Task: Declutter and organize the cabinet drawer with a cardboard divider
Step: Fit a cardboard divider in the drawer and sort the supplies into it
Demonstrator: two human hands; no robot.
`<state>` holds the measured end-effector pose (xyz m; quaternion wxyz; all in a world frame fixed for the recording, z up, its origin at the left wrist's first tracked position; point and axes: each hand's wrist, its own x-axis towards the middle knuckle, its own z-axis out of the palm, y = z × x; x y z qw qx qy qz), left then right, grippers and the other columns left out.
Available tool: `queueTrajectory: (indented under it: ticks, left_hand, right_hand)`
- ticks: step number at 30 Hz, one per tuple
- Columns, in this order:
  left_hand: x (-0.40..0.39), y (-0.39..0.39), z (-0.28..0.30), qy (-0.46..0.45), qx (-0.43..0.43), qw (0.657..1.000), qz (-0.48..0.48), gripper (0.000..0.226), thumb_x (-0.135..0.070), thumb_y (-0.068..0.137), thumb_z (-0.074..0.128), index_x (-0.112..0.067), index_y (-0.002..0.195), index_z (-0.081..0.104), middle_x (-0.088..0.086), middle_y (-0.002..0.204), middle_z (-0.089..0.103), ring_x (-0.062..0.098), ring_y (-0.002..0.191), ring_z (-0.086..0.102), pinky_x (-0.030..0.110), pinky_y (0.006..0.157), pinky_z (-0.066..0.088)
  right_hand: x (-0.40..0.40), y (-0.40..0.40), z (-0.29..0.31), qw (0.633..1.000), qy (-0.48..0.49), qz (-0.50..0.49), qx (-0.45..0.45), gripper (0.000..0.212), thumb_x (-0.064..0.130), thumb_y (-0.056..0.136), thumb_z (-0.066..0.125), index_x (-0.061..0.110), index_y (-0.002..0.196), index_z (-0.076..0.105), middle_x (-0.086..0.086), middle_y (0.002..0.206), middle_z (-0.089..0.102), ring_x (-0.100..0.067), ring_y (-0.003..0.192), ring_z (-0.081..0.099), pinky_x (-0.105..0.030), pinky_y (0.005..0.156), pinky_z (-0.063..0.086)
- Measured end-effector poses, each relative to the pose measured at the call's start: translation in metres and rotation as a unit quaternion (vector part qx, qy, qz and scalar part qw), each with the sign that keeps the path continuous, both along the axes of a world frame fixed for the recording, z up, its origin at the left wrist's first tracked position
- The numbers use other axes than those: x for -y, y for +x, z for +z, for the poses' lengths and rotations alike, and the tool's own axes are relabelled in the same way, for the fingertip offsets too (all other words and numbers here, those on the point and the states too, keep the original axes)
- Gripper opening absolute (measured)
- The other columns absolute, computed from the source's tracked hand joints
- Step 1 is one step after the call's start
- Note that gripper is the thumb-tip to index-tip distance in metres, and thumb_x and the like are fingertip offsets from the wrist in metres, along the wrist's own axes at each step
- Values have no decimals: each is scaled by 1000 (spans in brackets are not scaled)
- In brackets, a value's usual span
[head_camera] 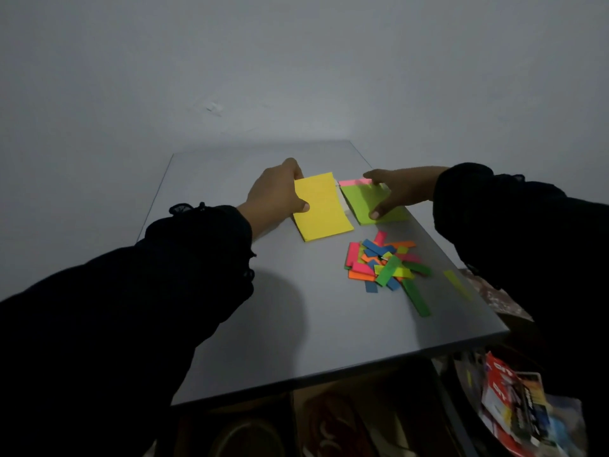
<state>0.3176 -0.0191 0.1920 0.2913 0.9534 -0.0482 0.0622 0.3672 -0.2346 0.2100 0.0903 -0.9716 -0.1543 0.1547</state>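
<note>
No container shows on the grey tabletop [230, 324] — only paper. The left hand [275, 196] grips a yellow note pad [321, 207] near the far edge, thumb curled onto its top sheet, fingers wrapped over its far left corner. Just beside it, the right hand [400, 191] holds a green note pad [365, 202] with a pink strip [354, 182] along its far edge — thumb pressing the near side, fingers curled at the far corner. Loose coloured paper strips [384, 262] lie heaped toward the right edge.
</note>
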Motion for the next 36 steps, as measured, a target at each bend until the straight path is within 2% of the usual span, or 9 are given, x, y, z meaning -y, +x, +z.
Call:
queueTrajectory:
  ticks: [4, 7, 12, 16, 20, 24, 27, 29, 36]
  left_hand:
    - [-6, -3, -1, -76, -27, 997, 11, 39, -2, 75, 75, -11, 100, 46, 13, 95, 54, 28, 58, 58, 44, 66, 54]
    - [-6, -3, 0, -96, -33, 995, 13, 39, 0, 75, 74, -11, 100, 45, 8, 84, 52, 23, 52, 57, 43, 65, 55]
    - [-7, -9, 6, -112, -20, 993, 17, 37, 2, 77, 71, -11, 99, 45, 5, 75, 53, 26, 51, 59, 44, 63, 56]
    - [-11, -22, 20, -146, -12, 989, 31, 34, 3, 78, 69, -11, 98, 46, 4, 74, 52, 12, 40, 58, 42, 62, 58]
    - [-13, -47, 40, -161, -6, 986, 36, 33, 5, 80, 67, -10, 98, 44, 8, 79, 53, 25, 54, 60, 46, 67, 58]
    - [-13, -85, 61, -162, 6, 986, 27, 32, 4, 80, 67, -10, 98, 45, 16, 94, 54, 25, 54, 60, 44, 64, 57]
    - [-10, -121, 74, -161, -1, 987, 7, 32, 3, 80, 68, -10, 99, 46, 14, 90, 55, 25, 55, 60, 40, 61, 56]
    - [-8, -148, 78, -163, -13, 987, -3, 32, 3, 80, 68, -9, 101, 46, 11, 85, 55, 24, 55, 61, 39, 61, 57]
    - [-4, -240, 56, -160, -68, 985, -26, 31, 2, 81, 68, -8, 103, 48, 6, 85, 53, 22, 57, 62, 31, 54, 57]
  right_hand:
    - [-2, 5, 3, 996, -91, -12, 21, 98, 49, 73, 71, 22, 149, 16, -11, 150, 24, -31, 137, 27, -41, 111, 27]
    - [-3, 3, 3, 989, -126, -29, 67, 98, 55, 65, 74, 19, 144, 28, -13, 144, 25, -34, 135, 25, -46, 108, 28]
    - [-3, -5, 11, 984, 12, -53, 168, 63, 22, 72, 79, 6, 126, 51, -19, 132, 43, -34, 120, 42, -37, 95, 38]
    - [1, -23, 34, 977, 82, -56, 190, 38, 8, 80, 69, 4, 116, 58, -17, 122, 57, -22, 87, 46, -24, 61, 40]
    - [4, -54, 61, 971, 103, -44, 211, 28, 4, 83, 64, 4, 111, 61, -17, 114, 61, -20, 82, 46, -22, 52, 35]
    - [3, -95, 85, 967, 118, -40, 224, 26, 3, 83, 63, 3, 109, 60, -17, 114, 60, -20, 81, 46, -18, 52, 33]
    - [1, -135, 95, 967, 146, -40, 206, 21, 3, 84, 60, 2, 105, 58, -17, 111, 60, -25, 64, 52, -23, 51, 42]
    - [1, -163, 96, 967, 164, -34, 190, 18, 1, 84, 60, 4, 102, 56, -17, 108, 61, -19, 53, 51, -25, 50, 44]
    - [11, -248, 73, 973, 197, -31, 118, 20, 0, 83, 62, 10, 95, 49, -14, 97, 60, -19, 50, 52, -28, 51, 45]
